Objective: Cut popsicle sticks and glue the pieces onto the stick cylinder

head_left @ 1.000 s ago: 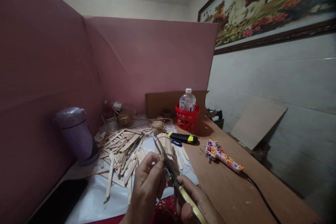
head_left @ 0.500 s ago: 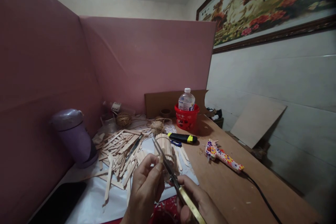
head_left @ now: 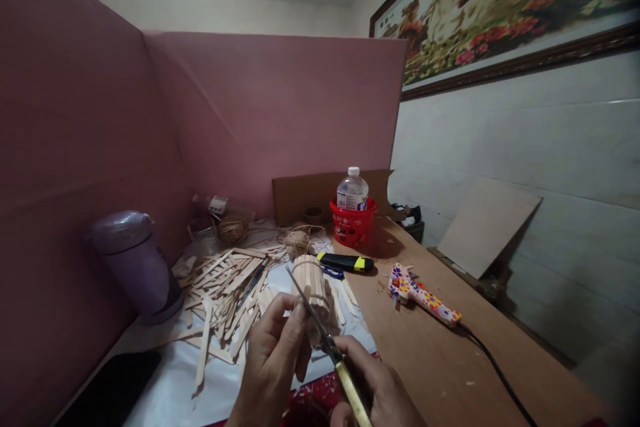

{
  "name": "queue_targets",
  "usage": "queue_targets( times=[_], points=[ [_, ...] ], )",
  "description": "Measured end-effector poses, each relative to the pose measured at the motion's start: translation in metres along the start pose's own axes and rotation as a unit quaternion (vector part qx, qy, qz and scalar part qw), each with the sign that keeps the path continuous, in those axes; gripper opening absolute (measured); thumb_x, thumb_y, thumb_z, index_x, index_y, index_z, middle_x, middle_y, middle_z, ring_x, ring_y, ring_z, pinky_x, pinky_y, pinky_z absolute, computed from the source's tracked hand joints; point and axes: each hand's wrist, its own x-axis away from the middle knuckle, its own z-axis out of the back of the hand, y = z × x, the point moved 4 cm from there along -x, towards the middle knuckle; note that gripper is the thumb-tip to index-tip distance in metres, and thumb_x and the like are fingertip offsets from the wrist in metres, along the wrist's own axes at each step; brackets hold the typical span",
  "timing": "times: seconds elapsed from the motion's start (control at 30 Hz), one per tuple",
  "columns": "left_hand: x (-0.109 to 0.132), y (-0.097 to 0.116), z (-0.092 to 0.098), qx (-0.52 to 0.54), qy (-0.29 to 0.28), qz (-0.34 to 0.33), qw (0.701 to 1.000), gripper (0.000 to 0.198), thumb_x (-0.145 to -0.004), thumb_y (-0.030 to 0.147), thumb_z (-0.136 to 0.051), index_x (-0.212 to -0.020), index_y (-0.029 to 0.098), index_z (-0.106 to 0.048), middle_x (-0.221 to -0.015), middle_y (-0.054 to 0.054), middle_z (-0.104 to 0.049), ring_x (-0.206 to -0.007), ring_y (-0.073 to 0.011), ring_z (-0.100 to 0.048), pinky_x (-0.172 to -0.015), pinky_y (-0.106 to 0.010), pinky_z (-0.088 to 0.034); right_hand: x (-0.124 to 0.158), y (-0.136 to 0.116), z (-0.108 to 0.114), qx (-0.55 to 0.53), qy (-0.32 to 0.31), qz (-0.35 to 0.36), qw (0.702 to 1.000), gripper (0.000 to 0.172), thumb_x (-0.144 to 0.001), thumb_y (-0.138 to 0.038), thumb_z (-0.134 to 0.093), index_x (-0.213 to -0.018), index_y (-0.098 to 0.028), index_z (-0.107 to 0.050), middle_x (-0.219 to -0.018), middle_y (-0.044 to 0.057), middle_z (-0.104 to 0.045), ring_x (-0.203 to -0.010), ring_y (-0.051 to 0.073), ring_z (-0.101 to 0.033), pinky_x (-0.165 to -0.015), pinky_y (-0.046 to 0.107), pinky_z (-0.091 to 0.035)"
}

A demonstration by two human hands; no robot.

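Note:
My right hand [head_left: 377,380] is wrapped round the brass-coloured handle of a pair of scissors [head_left: 320,330], whose dark blades point up and to the left. Thumb and forefinger of my left hand [head_left: 277,347] are pinched together right beside the blades. Whatever lies between those fingertips is too small and hidden to make out. Just beyond the blades is a small barrel [head_left: 311,280] of upright wooden craft sticks with twine around it; the scissors and my fingers cover part of it.
Loose craft sticks [head_left: 240,273] lie in a heap on white paper. Behind are a ball of twine [head_left: 297,242] and a red bucket [head_left: 351,223] holding a bottle. A utility knife [head_left: 347,262] and a flowered glue gun [head_left: 423,297] with cord lie right. A purple tumbler [head_left: 137,267] stands left.
The scissors have shifted slightly left and their blades look closer together at my left fingertips. My left hand keeps its pinch. The whole view has moved a little.

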Motion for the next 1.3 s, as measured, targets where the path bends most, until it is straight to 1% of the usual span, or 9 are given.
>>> queue_targets(
  times=[0.13,0.2,0.3,0.4,0.5,0.73,0.9,1.03,1.3],
  points=[
    [-0.002,-0.002,0.003,0.005,-0.013,-0.006,1.0,0.033,-0.081,0.047,-0.055,-0.069,0.017,-0.049,-0.041,0.009,-0.038,-0.034,-0.0033,-0.029,-0.035,-0.015,-0.019,0.001,0.0,0.0,0.025,0.006,0.026,0.999,0.039,-0.064,-0.031,-0.071,-0.099,-0.019,-0.057,-0.057,-0.006,-0.041,-0.055,0.011,-0.043,-0.046,0.019,-0.029],
    [-0.003,-0.004,0.005,0.01,-0.017,0.006,1.0,0.033,-0.081,0.048,-0.055,-0.069,0.018,-0.048,-0.039,0.01,-0.037,-0.032,-0.003,-0.027,-0.034,-0.015,-0.017,0.003,0.0,0.0,-0.007,-0.017,0.028,0.999,0.043,-0.068,-0.044,-0.069,-0.1,-0.019,-0.056,-0.056,-0.006,-0.042,-0.053,0.01,-0.039,-0.046,0.02,-0.027],
    [-0.004,-0.006,0.004,0.016,-0.014,0.025,0.999,0.033,-0.081,0.047,-0.055,-0.068,0.018,-0.047,-0.036,0.01,-0.037,-0.03,-0.0023,-0.024,-0.034,-0.014,-0.014,0.007,-0.004,-0.001,-0.073,-0.041,0.04,0.996,0.063,-0.068,-0.071,-0.054,-0.101,-0.017,-0.054,-0.056,-0.005,-0.041,-0.051,0.009,-0.033,-0.046,0.022,-0.023],
    [-0.003,-0.004,0.001,0.02,-0.015,0.024,0.999,0.035,-0.079,0.049,-0.057,-0.067,0.018,-0.046,-0.037,0.011,-0.035,-0.03,-0.0021,-0.023,-0.033,-0.014,-0.013,0.009,-0.008,0.0,-0.101,-0.044,0.042,0.993,0.077,-0.062,-0.084,-0.045,-0.098,-0.016,-0.055,-0.057,-0.005,-0.038,-0.052,0.009,-0.029,-0.047,0.022,-0.022],
    [-0.003,-0.003,-0.001,0.019,-0.011,0.016,1.0,0.036,-0.078,0.051,-0.057,-0.067,0.018,-0.046,-0.038,0.011,-0.034,-0.031,-0.0022,-0.022,-0.033,-0.014,-0.014,0.007,-0.005,-0.002,-0.103,-0.046,0.026,0.993,0.071,-0.061,-0.078,-0.055,-0.097,-0.017,-0.055,-0.056,-0.006,-0.038,-0.05,0.008,-0.029,-0.044,0.021,-0.022],
    [-0.003,-0.005,0.0,0.023,-0.004,0.006,1.0,0.035,-0.078,0.05,-0.057,-0.067,0.018,-0.047,-0.039,0.011,-0.033,-0.031,-0.0023,-0.022,-0.032,-0.014,-0.014,0.002,0.002,-0.001,-0.008,0.008,0.038,0.999,0.038,-0.063,-0.034,-0.07,-0.096,-0.021,-0.056,-0.054,-0.007,-0.037,-0.051,0.01,-0.039,-0.043,0.019,-0.026],
    [-0.002,-0.004,-0.001,0.04,-0.012,0.008,0.999,0.036,-0.076,0.051,-0.059,-0.067,0.018,-0.047,-0.04,0.011,-0.032,-0.031,-0.0021,-0.021,-0.031,-0.014,-0.013,0.003,-0.007,0.002,0.039,0.029,0.025,0.999,0.042,-0.057,-0.009,-0.062,-0.097,-0.02,-0.056,-0.055,-0.009,-0.029,-0.05,0.008,-0.031,-0.046,0.019,-0.027],
    [-0.002,-0.005,0.0,0.036,-0.02,0.01,0.999,0.036,-0.077,0.05,-0.058,-0.066,0.018,-0.048,-0.041,0.01,-0.034,-0.031,-0.0021,-0.022,-0.032,-0.014,-0.014,0.004,-0.009,0.002,0.042,0.03,0.037,0.998,0.042,-0.056,-0.012,-0.062,-0.097,-0.02,-0.056,-0.058,-0.008,-0.033,-0.051,0.009,-0.031,-0.048,0.019,-0.029],
    [-0.001,-0.007,0.006,0.011,-0.002,-0.004,1.0,0.032,-0.08,0.047,-0.056,-0.069,0.018,-0.05,-0.039,0.01,-0.034,-0.032,-0.003,-0.024,-0.033,-0.015,-0.014,0.006,-0.003,0.003,0.061,0.045,0.074,0.994,0.045,-0.065,-0.044,-0.062,-0.104,-0.02,-0.057,-0.071,0.0,-0.054,-0.06,0.015,-0.047,-0.054,0.023,-0.037]
  ],
)
